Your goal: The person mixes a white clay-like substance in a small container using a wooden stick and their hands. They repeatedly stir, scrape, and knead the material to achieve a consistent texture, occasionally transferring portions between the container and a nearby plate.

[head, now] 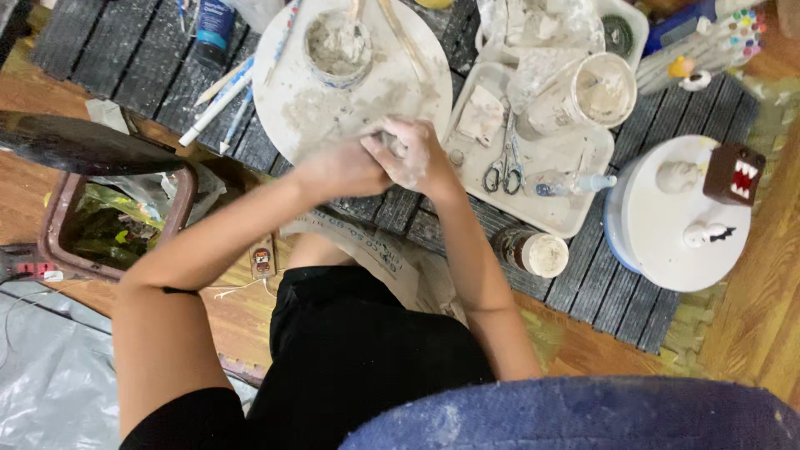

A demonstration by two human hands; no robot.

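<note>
- Nearest my lens, a blue, dust-streaked cloth point(583, 412) fills the bottom edge.
- Left, a brown bin point(62, 225) stands on the wood floor.
- Centre, I see the left hand point(346, 167) and right hand point(417, 154) pressed together around a pale clay lump point(390, 142), mostly hidden, at the round white board's point(292, 100) rim.
- Right, scissors point(504, 162) lie in a white tray point(567, 218).
</note>
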